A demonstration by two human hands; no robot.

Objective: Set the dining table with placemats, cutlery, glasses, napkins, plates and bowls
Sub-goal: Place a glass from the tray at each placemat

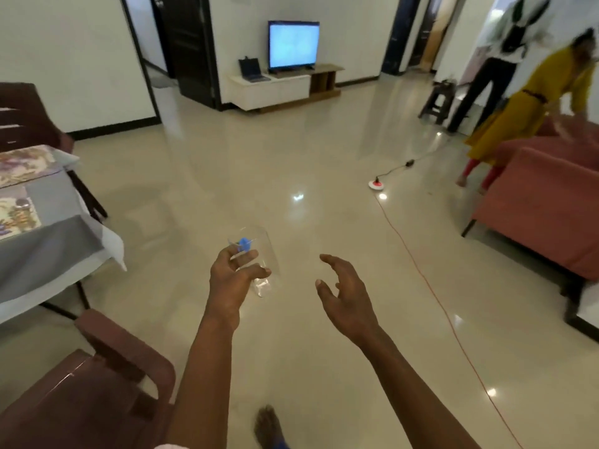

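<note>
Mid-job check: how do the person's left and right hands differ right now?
The left hand grips a clear glass; the right hand holds nothing. The left hand's fingers curl round the glass, while the right hand's fingers are loosely spread. Both are held out over the floor, beside the dining table, not above it.

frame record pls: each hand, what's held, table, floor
left hand: grips a clear glass, tilted, above the floor
right hand: holds nothing, fingers loosely spread
table: far left, grey cloth, patterned placemats laid on it
chair: lower left, near the table
floor: orange cord runs right of the hands
</note>
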